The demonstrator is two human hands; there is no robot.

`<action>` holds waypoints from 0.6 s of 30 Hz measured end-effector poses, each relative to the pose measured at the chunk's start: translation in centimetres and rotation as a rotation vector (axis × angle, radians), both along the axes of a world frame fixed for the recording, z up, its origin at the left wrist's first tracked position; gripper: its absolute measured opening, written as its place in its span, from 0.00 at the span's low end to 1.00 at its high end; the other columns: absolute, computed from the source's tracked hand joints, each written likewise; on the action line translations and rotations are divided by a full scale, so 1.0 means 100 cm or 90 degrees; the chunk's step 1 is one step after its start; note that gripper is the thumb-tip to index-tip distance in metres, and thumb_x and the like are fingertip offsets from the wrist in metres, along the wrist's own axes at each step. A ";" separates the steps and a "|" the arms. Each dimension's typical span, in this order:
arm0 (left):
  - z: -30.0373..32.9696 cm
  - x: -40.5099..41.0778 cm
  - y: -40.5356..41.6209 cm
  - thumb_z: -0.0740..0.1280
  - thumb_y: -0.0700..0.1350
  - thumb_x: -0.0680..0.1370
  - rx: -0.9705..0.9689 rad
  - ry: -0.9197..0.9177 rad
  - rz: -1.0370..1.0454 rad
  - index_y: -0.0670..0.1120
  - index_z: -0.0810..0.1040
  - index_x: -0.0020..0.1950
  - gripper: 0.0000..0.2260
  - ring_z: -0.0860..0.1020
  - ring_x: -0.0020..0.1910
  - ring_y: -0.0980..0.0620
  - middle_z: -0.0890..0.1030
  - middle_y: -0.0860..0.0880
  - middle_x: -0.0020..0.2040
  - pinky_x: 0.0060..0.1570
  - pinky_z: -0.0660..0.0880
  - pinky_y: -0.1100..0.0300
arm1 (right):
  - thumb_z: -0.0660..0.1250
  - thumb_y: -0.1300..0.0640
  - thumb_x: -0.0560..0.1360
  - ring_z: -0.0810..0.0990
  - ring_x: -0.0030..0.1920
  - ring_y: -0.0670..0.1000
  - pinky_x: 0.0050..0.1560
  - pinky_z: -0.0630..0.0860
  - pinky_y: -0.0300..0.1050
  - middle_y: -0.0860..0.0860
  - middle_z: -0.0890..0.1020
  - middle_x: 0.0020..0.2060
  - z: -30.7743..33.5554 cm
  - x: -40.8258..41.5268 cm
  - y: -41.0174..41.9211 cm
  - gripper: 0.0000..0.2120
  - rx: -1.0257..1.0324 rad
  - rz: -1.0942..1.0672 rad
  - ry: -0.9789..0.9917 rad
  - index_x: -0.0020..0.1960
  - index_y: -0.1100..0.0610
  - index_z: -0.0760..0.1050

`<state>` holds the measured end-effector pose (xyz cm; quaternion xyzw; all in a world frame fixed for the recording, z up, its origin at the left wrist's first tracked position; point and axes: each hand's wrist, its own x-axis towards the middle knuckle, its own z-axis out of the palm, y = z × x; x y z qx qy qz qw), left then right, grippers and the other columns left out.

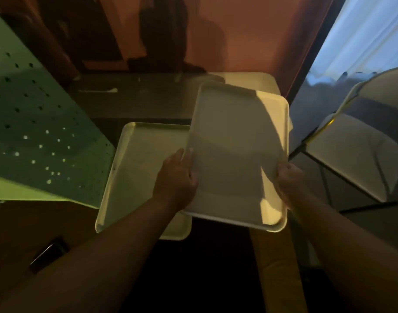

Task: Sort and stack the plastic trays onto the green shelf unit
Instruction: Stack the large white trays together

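Dim, reddish walls back a dark room, with a perforated green shelf unit [42, 132] slanting along the left and a folding chair [360, 154] on the right. Both bare forearms reach forward from the bottom of the head view. The left hand [177, 177] curls its fingers over the left rim of a pale held tray [236, 154], thumb on top; the right hand [288, 179] clasps the opposite rim the same way. Raised and tilted, this tray overlaps a second tray [134, 175] lying flat just beside the shelf. A small dark object [46, 254] lies lower left
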<state>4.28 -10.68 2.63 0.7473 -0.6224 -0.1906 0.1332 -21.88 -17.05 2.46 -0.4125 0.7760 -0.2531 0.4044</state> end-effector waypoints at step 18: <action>-0.058 0.136 0.060 0.63 0.51 0.74 0.361 -0.139 0.140 0.42 0.54 0.76 0.34 0.58 0.75 0.40 0.52 0.41 0.77 0.71 0.61 0.47 | 0.58 0.55 0.78 0.70 0.66 0.58 0.61 0.70 0.51 0.58 0.68 0.70 -0.077 0.225 0.077 0.26 0.159 0.194 0.261 0.76 0.55 0.63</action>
